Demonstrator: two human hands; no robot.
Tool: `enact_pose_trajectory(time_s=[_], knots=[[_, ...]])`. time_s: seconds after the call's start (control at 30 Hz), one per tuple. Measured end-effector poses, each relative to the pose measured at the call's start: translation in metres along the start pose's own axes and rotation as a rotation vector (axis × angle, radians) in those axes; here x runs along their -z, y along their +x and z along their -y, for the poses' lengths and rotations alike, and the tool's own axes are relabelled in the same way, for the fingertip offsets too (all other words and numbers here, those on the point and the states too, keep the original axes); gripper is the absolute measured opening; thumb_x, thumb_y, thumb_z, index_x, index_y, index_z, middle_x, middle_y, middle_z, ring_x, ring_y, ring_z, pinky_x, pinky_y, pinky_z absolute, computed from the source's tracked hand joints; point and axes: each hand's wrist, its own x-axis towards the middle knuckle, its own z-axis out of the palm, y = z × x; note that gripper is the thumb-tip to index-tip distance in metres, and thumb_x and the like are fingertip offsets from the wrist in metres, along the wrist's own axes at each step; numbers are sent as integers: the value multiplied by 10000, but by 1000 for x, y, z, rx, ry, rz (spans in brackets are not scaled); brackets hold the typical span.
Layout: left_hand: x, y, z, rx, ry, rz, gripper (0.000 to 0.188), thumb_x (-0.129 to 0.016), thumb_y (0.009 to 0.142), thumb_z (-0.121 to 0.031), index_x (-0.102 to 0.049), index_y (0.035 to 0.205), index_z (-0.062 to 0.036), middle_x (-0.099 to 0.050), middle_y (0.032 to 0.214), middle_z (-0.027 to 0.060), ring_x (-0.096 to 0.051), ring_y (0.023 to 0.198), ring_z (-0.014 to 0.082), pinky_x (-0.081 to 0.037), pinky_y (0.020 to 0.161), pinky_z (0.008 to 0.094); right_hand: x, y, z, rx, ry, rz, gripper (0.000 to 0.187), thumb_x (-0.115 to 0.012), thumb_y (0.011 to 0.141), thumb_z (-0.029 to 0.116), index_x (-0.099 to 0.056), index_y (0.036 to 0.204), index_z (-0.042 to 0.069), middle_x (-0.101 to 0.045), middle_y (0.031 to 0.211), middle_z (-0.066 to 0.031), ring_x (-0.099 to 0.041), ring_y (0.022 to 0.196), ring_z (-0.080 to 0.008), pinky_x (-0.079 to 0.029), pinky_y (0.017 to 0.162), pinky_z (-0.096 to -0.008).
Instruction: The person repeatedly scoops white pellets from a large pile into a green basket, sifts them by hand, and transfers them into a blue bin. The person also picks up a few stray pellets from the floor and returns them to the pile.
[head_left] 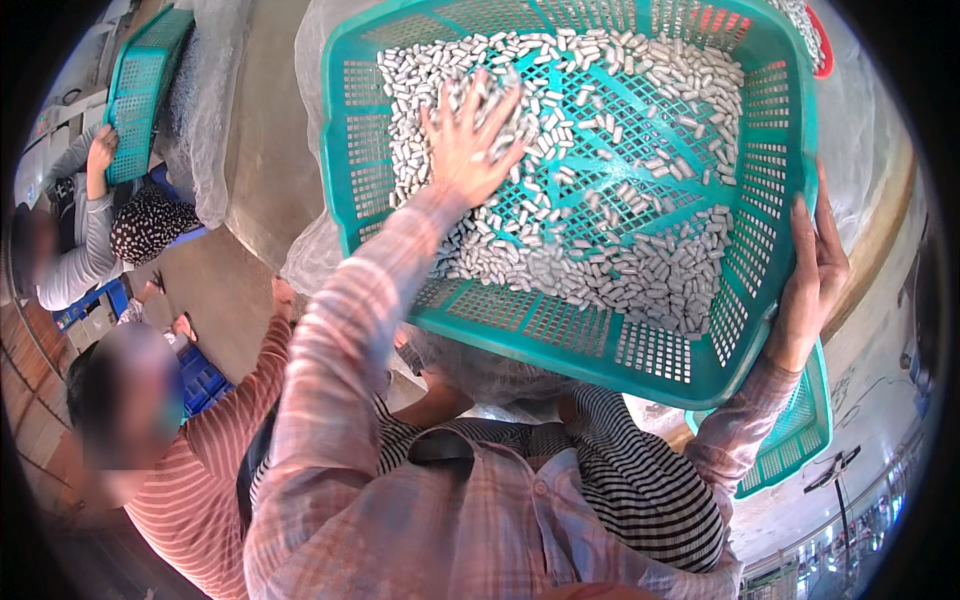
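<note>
A green plastic basket (pixel 570 345) with slotted walls and a mesh bottom is tilted in front of me. Many small, light grey, capsule-shaped pieces (pixel 640 265) lie in it, heaped along the sides and thinner over the middle, where mesh shows. My left hand (pixel 470 145) rests palm down among the pieces at the left, fingers spread and slightly blurred; some pieces near the fingertips are smeared by motion. My right hand (pixel 815 275) grips the basket's right rim, with fingers along the outer wall.
Under my right forearm stands another green basket (pixel 795 435). A red-rimmed container (pixel 822 45) with similar pieces is at the far right. To my left sits a person in a striped top (pixel 215 470); farther off, another person (pixel 85 225) holds a green basket (pixel 140 95). Clear plastic sheeting (pixel 205 110) hangs nearby.
</note>
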Motion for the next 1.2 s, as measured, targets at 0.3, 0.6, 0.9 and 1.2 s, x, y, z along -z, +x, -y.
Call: enact_pose_trajectory(time_s=[0.3,0.6,0.9,1.2], knots=[[28,-26,-162,-393,-401,342,573,-628,810,-445,-502,1328,-234,-258,1526,65,-204,1386,417,-201,1059,652,14,4,-29,30,43,-20,447,-563,930,90,-459,1351,-21,-594,1222,-116,-567,1049,-116,-434,934,-255],[143,-53,73,346,234,-161,747,-778,676,-205,-423,1313,-41,-620,1004,214,-629,925,348,-512,767,439,22,3,-51,20,92,18,457,-561,931,85,-446,1363,-16,-557,1275,-116,-528,1111,-132,-405,972,-270],[180,-43,70,442,-319,-42,477,-655,734,-57,-539,1187,39,-677,984,176,-668,898,242,-512,813,337,43,11,-75,-148,-6,-89,446,-550,919,129,-484,1328,-36,-606,1202,-139,-579,1047,-150,-427,955,-272],[61,-76,67,105,237,40,820,-528,899,-473,-120,1502,-96,-31,1550,226,-28,1419,440,-69,1108,593,-25,-20,-5,-52,76,-6,438,-504,952,92,-430,1360,-46,-547,1291,-147,-533,1149,-171,-366,1024,-286]])
